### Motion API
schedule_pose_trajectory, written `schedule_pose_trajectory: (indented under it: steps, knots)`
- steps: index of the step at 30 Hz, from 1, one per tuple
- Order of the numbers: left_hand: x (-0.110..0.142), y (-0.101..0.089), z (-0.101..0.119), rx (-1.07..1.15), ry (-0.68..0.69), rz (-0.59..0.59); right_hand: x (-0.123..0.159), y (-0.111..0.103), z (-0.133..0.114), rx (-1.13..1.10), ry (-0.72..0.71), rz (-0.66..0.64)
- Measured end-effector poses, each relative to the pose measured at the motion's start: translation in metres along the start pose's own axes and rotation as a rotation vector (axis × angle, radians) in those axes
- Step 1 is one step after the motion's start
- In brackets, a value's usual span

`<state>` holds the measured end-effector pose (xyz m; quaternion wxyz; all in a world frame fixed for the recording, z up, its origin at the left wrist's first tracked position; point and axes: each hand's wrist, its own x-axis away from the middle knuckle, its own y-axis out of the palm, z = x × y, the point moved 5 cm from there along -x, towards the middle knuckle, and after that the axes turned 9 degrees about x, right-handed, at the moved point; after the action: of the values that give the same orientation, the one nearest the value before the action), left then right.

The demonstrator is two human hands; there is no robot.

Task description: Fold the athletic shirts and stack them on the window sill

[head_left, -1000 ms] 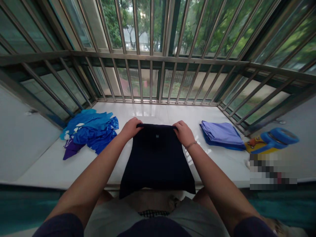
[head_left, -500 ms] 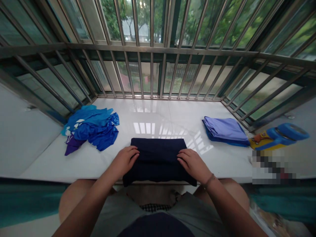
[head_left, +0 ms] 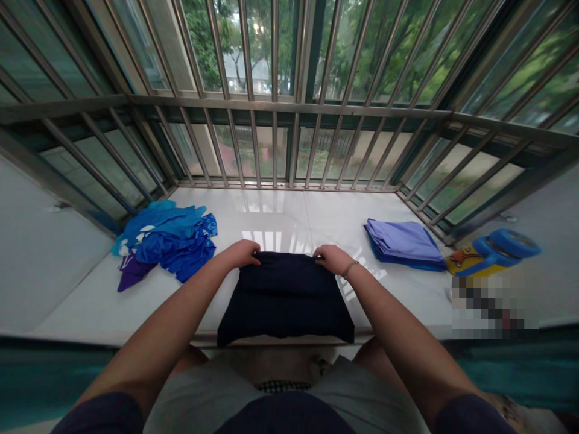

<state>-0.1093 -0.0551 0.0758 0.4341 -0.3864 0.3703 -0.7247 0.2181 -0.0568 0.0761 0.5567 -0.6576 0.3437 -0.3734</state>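
A folded dark navy garment (head_left: 284, 301) lies on the white window ledge (head_left: 280, 211) right in front of me, its near edge hanging over the ledge's front. My left hand (head_left: 242, 253) grips the garment's far left corner with curled fingers. At the far right corner my right hand (head_left: 332, 258) is closed on the cloth the same way; a thin bracelet shows on that wrist.
A loose heap of blue and purple clothes (head_left: 165, 241) lies at the left. A folded lavender stack (head_left: 404, 243) sits at the right, beside a blue and yellow tool (head_left: 495, 253). Metal window bars (head_left: 275, 120) close off the back and sides.
The garment was folded toward me, halving its length. My hands then moved from its near middle back to the far edge and gripped both corners.
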Motion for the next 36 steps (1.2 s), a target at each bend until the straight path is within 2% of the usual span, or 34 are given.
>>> schedule_pose_trajectory:
  steps: [3,6,8,10,15,18,20,23,27,29,31,33,36]
  knots:
    - [0.0,-0.024,0.004,0.017,0.009,0.138,-0.006,-0.027,0.007,0.008,0.057,0.121]
    - [0.017,-0.04,0.009,0.052,0.077,0.345,0.008,-0.048,0.008,-0.03,0.068,0.344]
    - [0.037,-0.036,0.011,0.065,0.159,0.435,0.027,-0.049,0.005,-0.067,0.023,0.49]
    - [0.057,-0.017,0.01,0.064,0.224,0.439,0.049,-0.035,0.002,-0.066,-0.021,0.546]
    - [0.101,0.055,-0.005,0.083,0.277,0.342,0.091,0.035,0.0,0.011,-0.037,0.394]
    - [0.116,0.078,-0.014,0.143,0.277,0.383,0.103,0.056,0.0,-0.005,-0.002,0.365]
    - [0.12,0.08,-0.015,0.179,0.268,0.405,0.105,0.056,0.0,-0.034,0.009,0.362]
    - [0.114,0.07,-0.014,0.237,0.208,0.457,0.098,0.045,0.003,-0.077,0.087,0.369]
    - [0.097,0.057,-0.018,0.237,-0.071,0.538,0.081,0.035,0.018,-0.102,0.367,0.375]
    - [0.092,0.058,-0.017,0.196,-0.118,0.554,0.074,0.037,0.018,-0.084,0.424,0.327]
    - [0.09,0.065,-0.01,0.144,-0.023,0.573,0.073,0.039,0.011,-0.046,0.386,0.342]
    - [0.092,0.076,-0.002,0.091,0.114,0.562,0.076,0.041,0.001,-0.021,0.275,0.401]
    - [0.098,0.097,0.004,0.036,0.22,0.457,0.084,0.048,-0.015,-0.001,0.066,0.364]
